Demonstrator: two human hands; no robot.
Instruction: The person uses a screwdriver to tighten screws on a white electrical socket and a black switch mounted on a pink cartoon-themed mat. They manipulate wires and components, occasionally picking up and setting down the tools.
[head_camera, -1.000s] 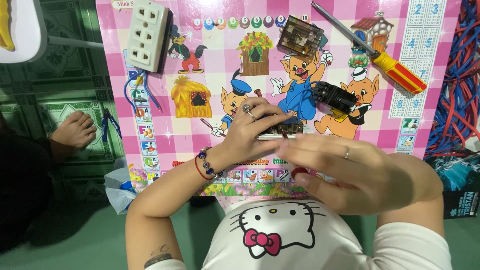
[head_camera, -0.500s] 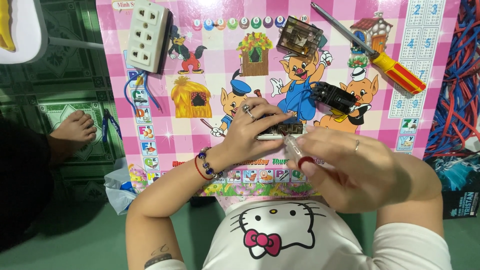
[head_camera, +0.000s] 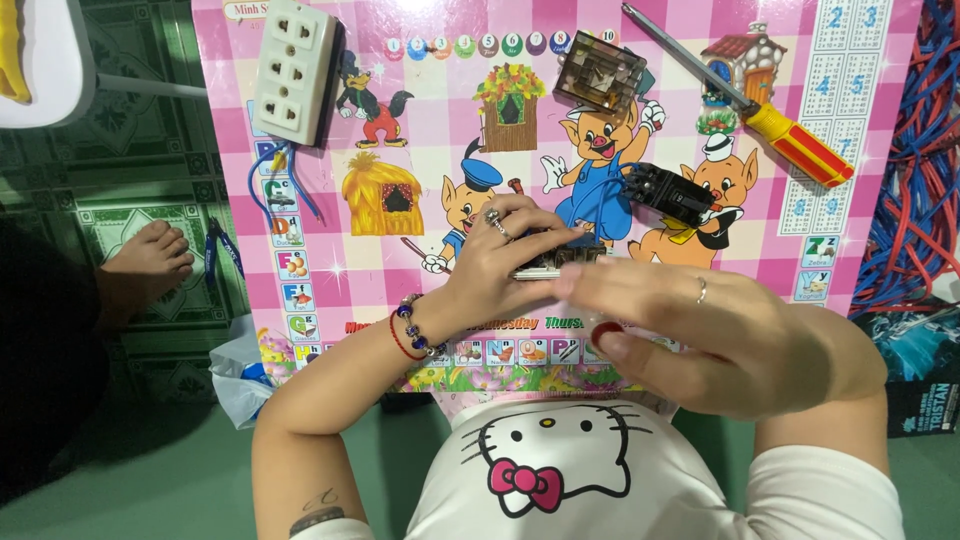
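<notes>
My left hand (head_camera: 505, 262), with a ring and beaded bracelets, grips a small dark electrical part (head_camera: 548, 262) against the pink cartoon-printed table top (head_camera: 440, 130). My right hand (head_camera: 715, 335) lies flat just right of it, fingers stretched toward the part and touching its edge; what is under the palm is hidden. A black switch module (head_camera: 668, 193) with a blue wire lies just beyond my hands.
A white multi-socket outlet (head_camera: 294, 72) with blue wires sits at the far left. A brown transparent module (head_camera: 598, 73) and a red-and-yellow screwdriver (head_camera: 775, 128) lie at the back. Bundles of red and blue wire (head_camera: 915, 190) lie at the right. Another person's bare foot (head_camera: 148, 255) rests at the left.
My right hand has slid left and flattened, its fingertips now reaching the part in my left hand. My left hand has stayed in place.
</notes>
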